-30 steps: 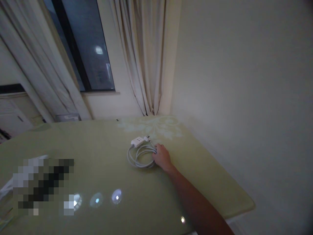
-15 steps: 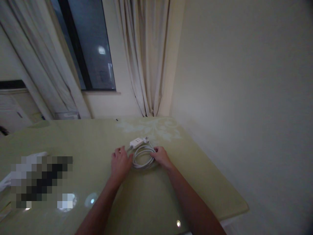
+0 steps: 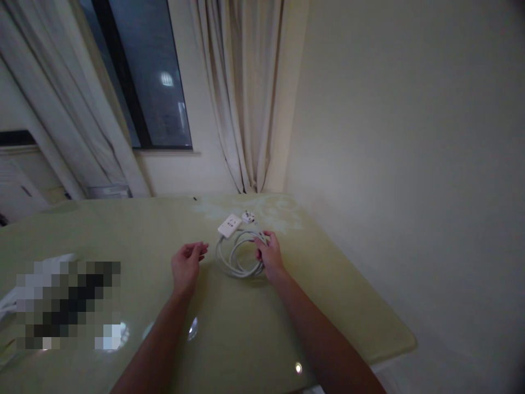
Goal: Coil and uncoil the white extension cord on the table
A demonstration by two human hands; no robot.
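A white extension cord [image 3: 237,272] lies in a loose coil of several loops. At the far side of the coil are its socket block [image 3: 229,225], with the outlet face showing, and its plug [image 3: 248,216], prongs visible. My right hand [image 3: 268,254] is closed around the right side of the loops, thumb on top. To the left of the coil, apart from it, my left hand [image 3: 188,265] holds nothing. Its fingers are loosely bent, with the tips pointing right toward the cord.
A pale green, glossy table cover [image 3: 340,306] lies under everything. On the left are a white item [image 3: 68,258] and a blurred-out dark patch. A small dark bit [image 3: 195,198] lies near the far edge. A wall [image 3: 410,164] borders the right side; curtains [image 3: 250,98] hang behind.
My left hand has let go of the coil and moved left. My right hand has tightened on the loops, and the socket block and plug have shifted away from me, with the socket block turned.
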